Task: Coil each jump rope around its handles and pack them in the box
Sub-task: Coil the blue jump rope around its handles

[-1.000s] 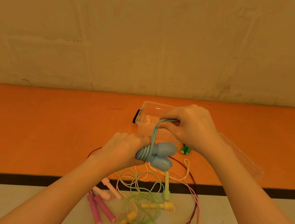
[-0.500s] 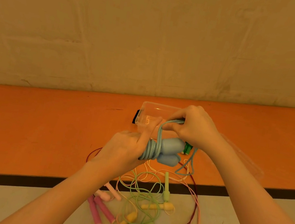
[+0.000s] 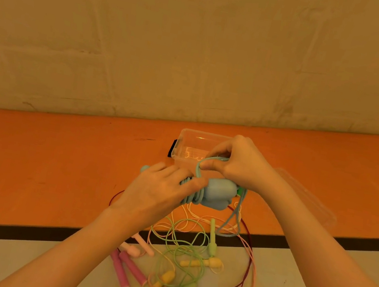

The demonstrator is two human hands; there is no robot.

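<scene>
The left hand (image 3: 162, 190) grips the two blue handles (image 3: 218, 194) side by side, its fingers curled over the coils of the blue rope (image 3: 199, 173) already wound around them. The right hand (image 3: 242, 165) pinches a loop of the same rope between thumb and fingers, just above the handles. A free loop of this rope hangs down on the right side. Behind the hands, the clear box (image 3: 189, 143) stands open on the orange floor (image 3: 54, 157). Nearer to the person, loose ropes lie tangled on the floor: pink handles (image 3: 126, 267), yellow handles (image 3: 202, 263) and green handles (image 3: 212, 242).
</scene>
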